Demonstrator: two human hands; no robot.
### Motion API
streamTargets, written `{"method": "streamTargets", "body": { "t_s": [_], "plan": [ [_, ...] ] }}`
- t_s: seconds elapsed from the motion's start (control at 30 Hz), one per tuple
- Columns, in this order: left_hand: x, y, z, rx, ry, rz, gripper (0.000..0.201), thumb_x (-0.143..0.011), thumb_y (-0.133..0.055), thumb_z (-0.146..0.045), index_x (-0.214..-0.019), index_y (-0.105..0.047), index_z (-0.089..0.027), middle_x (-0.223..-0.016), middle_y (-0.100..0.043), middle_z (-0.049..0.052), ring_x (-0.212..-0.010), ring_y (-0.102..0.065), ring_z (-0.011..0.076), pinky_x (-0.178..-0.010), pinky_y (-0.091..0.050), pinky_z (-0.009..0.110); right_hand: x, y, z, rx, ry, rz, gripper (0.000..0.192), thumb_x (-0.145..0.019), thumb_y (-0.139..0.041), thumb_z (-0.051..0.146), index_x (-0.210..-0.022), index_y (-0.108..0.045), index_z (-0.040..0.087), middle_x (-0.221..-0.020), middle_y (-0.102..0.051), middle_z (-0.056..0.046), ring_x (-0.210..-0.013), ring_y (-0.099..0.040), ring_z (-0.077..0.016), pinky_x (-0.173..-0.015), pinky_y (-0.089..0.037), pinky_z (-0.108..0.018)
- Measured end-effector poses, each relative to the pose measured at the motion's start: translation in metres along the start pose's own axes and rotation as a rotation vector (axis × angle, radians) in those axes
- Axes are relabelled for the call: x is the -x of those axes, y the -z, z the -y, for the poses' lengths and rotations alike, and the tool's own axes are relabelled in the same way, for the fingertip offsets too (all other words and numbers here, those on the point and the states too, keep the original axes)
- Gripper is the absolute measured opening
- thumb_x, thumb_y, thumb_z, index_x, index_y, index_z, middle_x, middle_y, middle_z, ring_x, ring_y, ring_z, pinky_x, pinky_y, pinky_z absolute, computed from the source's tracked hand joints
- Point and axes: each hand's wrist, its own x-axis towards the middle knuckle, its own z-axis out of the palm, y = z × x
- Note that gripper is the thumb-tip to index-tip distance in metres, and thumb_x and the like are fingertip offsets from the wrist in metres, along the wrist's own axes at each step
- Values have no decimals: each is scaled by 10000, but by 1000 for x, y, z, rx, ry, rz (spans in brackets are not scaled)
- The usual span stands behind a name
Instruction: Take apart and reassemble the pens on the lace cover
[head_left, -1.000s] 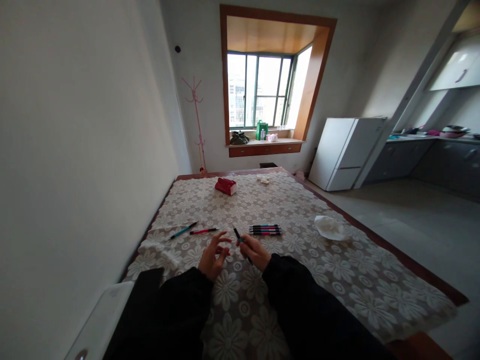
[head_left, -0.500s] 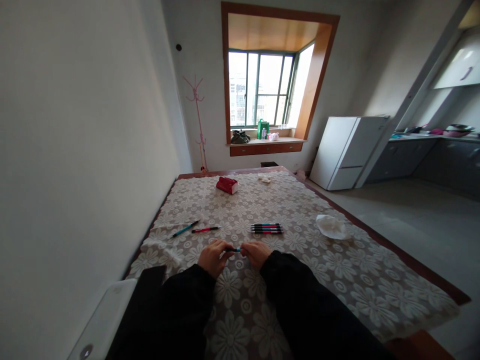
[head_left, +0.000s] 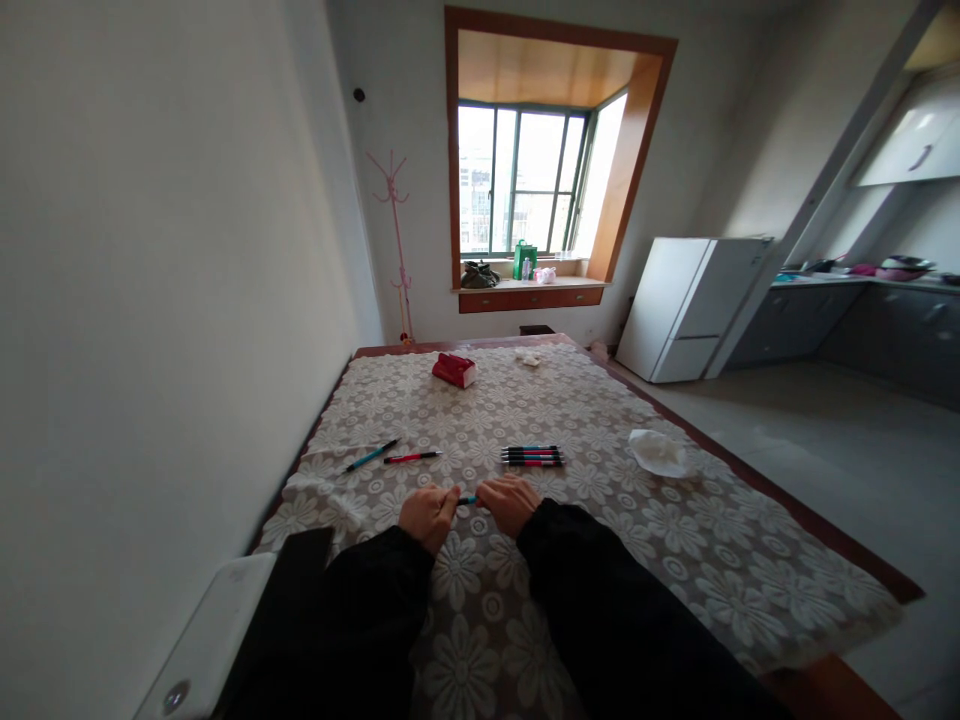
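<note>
While hands (head_left: pixel 469 510) grip, pens (head_left: pixel 532 456) lie near.

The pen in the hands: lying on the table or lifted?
Cannot tell for sure. Both the left hand and right hand grip the pen level, low over the tablecloth.

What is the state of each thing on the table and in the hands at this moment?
left hand: closed on one end of the pen
right hand: closed on the other end
pen: held level between both hands
blue pen: lying loose
red pen: lying loose beside it
pen row: lying side by side
tissue: crumpled
red pack: lying flat
</note>
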Motion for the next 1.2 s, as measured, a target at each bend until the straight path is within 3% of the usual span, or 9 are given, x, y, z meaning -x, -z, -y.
{"method": "streamTargets", "body": {
  "t_s": [0.2,0.3,0.4,0.57,0.67,0.77,0.9,1.0,1.2],
  "plan": [
    [0,0,1,129,-183,-109,251,-804,-608,-353,-1029,-623,-242,-932,-679,21,-900,-586,181,-829,-408,279,3,5,-7,-12,-61,-22,85,-889,-572,271,-889,-590,189,-840,-652,-32,-750,-602,-158,-638,-358,-247],
    [1,1,1,89,-170,-106,136,-815,-590,-306,-917,-649,-237,-837,-673,18,-840,-587,178,-794,-413,285,4,6,-7,-50,-112,13,99,-890,-570,286,-952,-597,214,-857,-666,-15,-715,-611,-153,-590,-350,-238],
    [0,2,1,45,-99,-70,318,-916,-419,-345,-752,-667,-233,-709,-655,25,-792,-584,181,-745,-413,289,5,8,-4,-62,-102,12,124,-913,-532,300,-977,-606,223,-870,-666,-20,-742,-616,-159,-621,-369,-238],
    [0,2,1,106,-143,-108,222,-830,-576,-358,-1007,-634,-239,-884,-679,20,-867,-581,180,-799,-414,287,6,7,-2,-88,-64,-35,187,-937,-481,324,-1027,-605,218,-894,-648,-40,-792,-608,-167,-693,-397,-248],
    [0,1,1,74,-134,-81,143,-830,-572,-339,-871,-662,-236,-795,-672,18,-828,-579,179,-779,-409,284,5,4,-3,-97,-41,-49,184,-952,-440,282,-968,-607,206,-869,-639,-41,-796,-604,-166,-711,-400,-254],
    [0,0,2,22,-96,-55,356,-924,-398,-355,-723,-666,-233,-689,-649,26,-795,-580,183,-747,-401,288,4,1,-5,-127,-38,-41,86,-901,-528,244,-942,-589,198,-881,-641,-38,-801,-607,-167,-701,-401,-247],
    [0,0,2,80,-142,-92,216,-856,-532,-386,-956,-647,-232,-830,-676,25,-835,-589,180,-769,-409,279,5,-1,-6,-151,-109,-5,174,-848,-592,226,-1016,-555,199,-870,-662,-27,-752,-617,-169,-647,-398,-240],
    [0,0,1,60,-157,-91,186,-848,-541,-376,-884,-656,-234,-801,-674,21,-826,-583,177,-771,-400,275,6,2,-4,-158,-75,-19,198,-874,-563,266,-1062,-549,208,-908,-667,-33,-796,-621,-175,-682,-403,-249],
    [1,1,0,-30,-93,-38,483,-943,-323,-411,-629,-642,-231,-638,-651,20,-763,-575,169,-735,-370,271,4,3,1,-119,-17,-28,155,-935,-470,267,-923,-610,203,-840,-647,-35,-781,-604,-160,-706,-390,-254]
  ]
}}
